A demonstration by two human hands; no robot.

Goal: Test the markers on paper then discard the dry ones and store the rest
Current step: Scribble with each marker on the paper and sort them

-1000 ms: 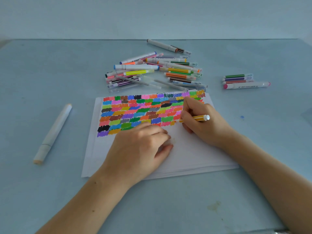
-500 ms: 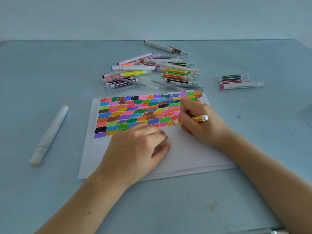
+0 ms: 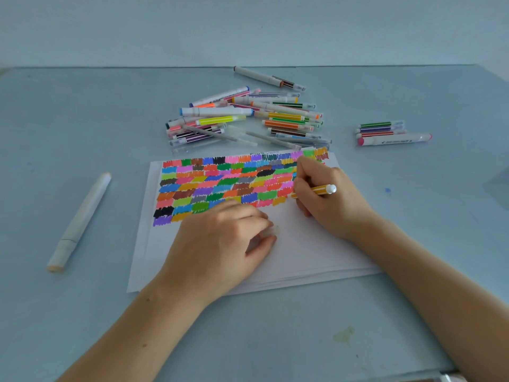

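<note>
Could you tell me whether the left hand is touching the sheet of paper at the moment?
Touching. The head view shows the left hand resting flat on the white paper, fingers curled, with no gap beneath it.

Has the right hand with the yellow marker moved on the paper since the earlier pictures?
No. The right hand holds the yellow marker at the same swatch-row end.

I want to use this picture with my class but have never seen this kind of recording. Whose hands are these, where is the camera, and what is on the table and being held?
No machine here: a person's two bare hands, filmed by a wide-angle camera worn on the head, looking down. The right hand grips a yellow marker over a sheet of paper covered in colour swatches. The left hand rests on the paper, fingers curled around something small and pale, possibly a cap. On the blue table lie a pile of markers, a small group of four to the right, and one pale marker to the left.
</note>
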